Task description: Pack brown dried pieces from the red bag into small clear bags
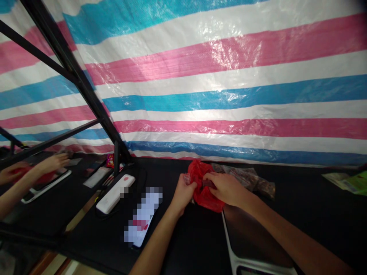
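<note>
A crumpled red plastic bag (202,196) is held up between my two hands, its mouth facing me. My left hand (183,194) pinches the bag's left edge, and a small clear plastic piece (187,178) shows by its fingers. With curled fingers, my right hand (229,188) grips at the bag's mouth; its fingertips are partly inside, and what lies in there is hidden. Just below the right forearm lies a flat scale (258,238) with a dark top and silver rim. Behind that hand are clear plastic bags (252,178) with dark brown contents.
Left of me lie a phone (145,219) with a blurred screen and a white power strip or bank (116,194). A black metal frame (86,91) divides the table. Beyond it, a co-worker's hands (53,163) work over another scale. A green packet (355,182) lies far right.
</note>
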Demonstrator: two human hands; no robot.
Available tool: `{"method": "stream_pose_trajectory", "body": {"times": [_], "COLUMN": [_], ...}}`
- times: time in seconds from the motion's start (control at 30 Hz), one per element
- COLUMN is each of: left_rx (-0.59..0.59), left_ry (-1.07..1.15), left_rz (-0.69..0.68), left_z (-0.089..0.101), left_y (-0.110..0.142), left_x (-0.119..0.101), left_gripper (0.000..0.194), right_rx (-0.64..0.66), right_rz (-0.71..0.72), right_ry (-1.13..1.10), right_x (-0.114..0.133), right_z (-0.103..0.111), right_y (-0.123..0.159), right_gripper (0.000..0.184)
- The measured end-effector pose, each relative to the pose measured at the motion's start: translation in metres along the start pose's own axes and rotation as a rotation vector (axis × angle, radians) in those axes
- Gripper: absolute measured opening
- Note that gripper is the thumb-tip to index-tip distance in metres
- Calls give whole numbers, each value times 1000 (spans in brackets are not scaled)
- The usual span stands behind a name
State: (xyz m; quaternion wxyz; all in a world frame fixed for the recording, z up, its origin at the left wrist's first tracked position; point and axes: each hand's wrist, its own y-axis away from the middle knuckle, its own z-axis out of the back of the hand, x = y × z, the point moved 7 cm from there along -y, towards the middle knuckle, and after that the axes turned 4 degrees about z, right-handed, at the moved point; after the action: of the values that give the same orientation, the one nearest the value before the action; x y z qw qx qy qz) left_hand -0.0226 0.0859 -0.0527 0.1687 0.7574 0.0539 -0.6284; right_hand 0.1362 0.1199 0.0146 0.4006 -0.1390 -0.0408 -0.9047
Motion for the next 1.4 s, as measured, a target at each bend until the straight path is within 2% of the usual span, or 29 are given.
{"method": "stream_pose_trajectory", "body": {"times": [0.1, 0.17, 0.3, 0.37, 0.43, 0.53, 0.6, 0.7, 0.83, 0.9, 0.97, 1.07, 1.17, 1.27, 1.3, 1.4], "left_rx": [-10, -43, -126, -128, -109, -77, -51, 10, 64, 70, 75, 54, -37, -113, -84, 172], "left_ry": [80, 61, -128, -222, -293, -362, -390, -391, -337, -315, -312, -358, -499, -642, -663, -615], "left_rz": [38, 2, -246, -355, -400, -414, -424, -440, -460, -455, -452, -457, -417, -260, -159, 201], "left_z": [-3, -1, 5, 5, 3, -3, -7, -16, -23, -25, -26, -24, -13, 4, 7, 5], "left_y": [1, 1, 3, 6, 10, 14, 16, 19, 23, 24, 24, 24, 21, 16, 14, 18], "left_x": [3, 0, -23, -33, -36, -35, -34, -33, -36, -38, -39, -41, -42, -37, -32, -7], "left_gripper": [29, 27, 22, 17, 11, 8, 6, 6, 15, 17, 18, 18, 19, 25, 28, 42], "right_rx": [-20, -23, -43, -74, -110, -158, -200, -264, -324, -371, -420, -476, -487, -351, -276, -89], "right_rz": [-6, -19, -55, -67, -51, 40, 95, 194, 435, 512, 537, 514, 391, 278, 255, 216], "right_ry": [-37, -101, -242, -285, -323, -355, -321, -207, -42, 19, 50, 43, -21, -45, -36, -2], "right_x": [-2, -7, -21, -25, -23, -6, 8, 25, 43, 48, 50, 47, 34, 19, 16, 10], "right_z": [-2, -3, 8, 22, 39, 58, 62, 58, 48, 50, 54, 62, 68, 60, 53, 31], "right_y": [-2, -3, -2, 0, 2, 6, 7, 7, 9, 12, 14, 16, 14, 9, 8, 5], "right_gripper": [29, 28, 18, 17, 19, 23, 26, 30, 48, 54, 55, 47, 35, 30, 27, 24]}}
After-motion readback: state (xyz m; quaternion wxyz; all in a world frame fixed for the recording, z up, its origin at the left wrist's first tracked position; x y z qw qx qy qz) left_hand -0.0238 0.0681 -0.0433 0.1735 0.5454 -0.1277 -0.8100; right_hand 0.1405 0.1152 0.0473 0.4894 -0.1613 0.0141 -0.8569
